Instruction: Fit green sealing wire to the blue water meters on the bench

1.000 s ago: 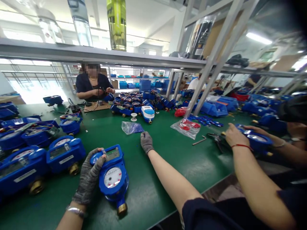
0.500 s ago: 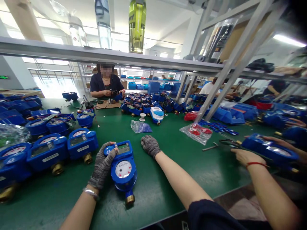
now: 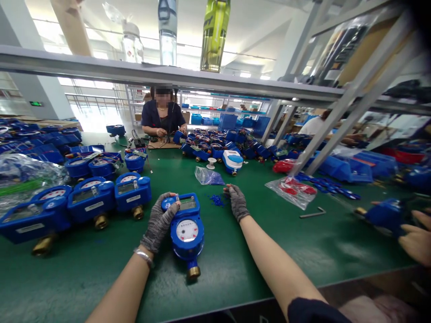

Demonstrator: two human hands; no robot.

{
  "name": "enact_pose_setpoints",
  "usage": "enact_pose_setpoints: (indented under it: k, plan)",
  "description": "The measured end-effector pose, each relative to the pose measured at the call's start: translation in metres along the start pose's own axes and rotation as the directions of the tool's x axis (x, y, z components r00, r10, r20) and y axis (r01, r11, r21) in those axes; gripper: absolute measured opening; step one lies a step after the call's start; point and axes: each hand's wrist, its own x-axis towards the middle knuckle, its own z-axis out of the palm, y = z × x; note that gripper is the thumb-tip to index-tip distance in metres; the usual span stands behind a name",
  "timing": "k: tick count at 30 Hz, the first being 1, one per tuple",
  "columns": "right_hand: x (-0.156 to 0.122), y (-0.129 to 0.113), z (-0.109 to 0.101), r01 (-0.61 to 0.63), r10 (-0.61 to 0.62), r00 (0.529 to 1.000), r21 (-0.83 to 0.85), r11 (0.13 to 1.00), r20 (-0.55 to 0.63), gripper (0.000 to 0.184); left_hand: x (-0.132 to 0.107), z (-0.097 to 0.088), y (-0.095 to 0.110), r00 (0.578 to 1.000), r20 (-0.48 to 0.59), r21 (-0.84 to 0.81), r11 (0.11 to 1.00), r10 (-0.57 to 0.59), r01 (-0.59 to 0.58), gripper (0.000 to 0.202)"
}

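In a grey fingerless glove, my left hand (image 3: 160, 220) grips the upper left corner of a blue water meter (image 3: 186, 231). The meter lies on the green table with its white dial facing up and its brass pipe end toward me. My right hand (image 3: 237, 202), gloved the same way, is just right of a small pile of tiny blue parts (image 3: 217, 200). Its fingers are drawn together, and anything between them is too small to make out. Behind the pile lies a clear plastic bag (image 3: 208, 176) with blue pieces in it.
Several blue meters (image 3: 90, 202) stand in a row on the left. A white spool (image 3: 211, 163) and a white-and-blue meter (image 3: 232, 160) lie farther back. On the right are a bag of red parts (image 3: 292, 190), a hex key (image 3: 312, 213) and a co-worker's hand (image 3: 417, 237). A shelf (image 3: 188, 76) crosses overhead.
My right hand has shifted off the small blue parts, which now show, and its fingers have drawn together. My left hand still holds the water meter. The co-worker's meter at right has turned.
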Motion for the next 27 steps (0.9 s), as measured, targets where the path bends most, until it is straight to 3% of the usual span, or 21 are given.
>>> enact_pose_setpoints:
  k: [8, 12, 15, 19, 22, 25, 27]
  plan:
    - [0.017, -0.015, -0.004, -0.010, 0.030, 0.994, 0.181, 0.983, -0.105, 0.038, -0.001, 0.002, 0.004, 1.000, -0.002, 0.016, 1.000, 0.014, -0.014, 0.049]
    - [0.018, -0.022, -0.021, -0.013, 0.061, 0.981, 0.256, 0.967, -0.183, 0.039, 0.001, 0.001, 0.001, 1.000, -0.004, 0.054, 0.998, 0.020, -0.020, 0.049]
    - [0.001, -0.024, -0.043, -0.034, 0.082, 0.979, 0.247, 0.968, -0.188, 0.038, 0.002, -0.002, -0.004, 0.999, -0.022, 0.090, 0.995, 0.040, -0.038, 0.048]
    - [-0.036, -0.031, -0.077, -0.069, 0.088, 0.988, 0.147, 0.987, -0.127, 0.038, 0.005, -0.005, -0.008, 0.997, -0.045, 0.133, 0.990, 0.059, -0.053, 0.048]
    - [-0.063, -0.035, -0.090, -0.080, 0.085, 0.993, 0.070, 0.994, -0.076, 0.033, 0.005, -0.005, -0.008, 0.996, -0.044, 0.155, 0.986, 0.071, -0.064, 0.047]
    - [-0.085, -0.038, -0.079, -0.038, 0.045, 0.997, -0.113, 0.993, 0.064, 0.024, 0.006, -0.005, -0.008, 0.997, -0.044, 0.143, 0.988, 0.068, -0.061, 0.046]
    - [-0.099, -0.041, -0.056, 0.132, -0.026, 0.957, -0.353, 0.926, 0.290, 0.022, 0.006, -0.006, -0.008, 0.997, -0.051, 0.120, 0.991, 0.061, -0.054, 0.046]
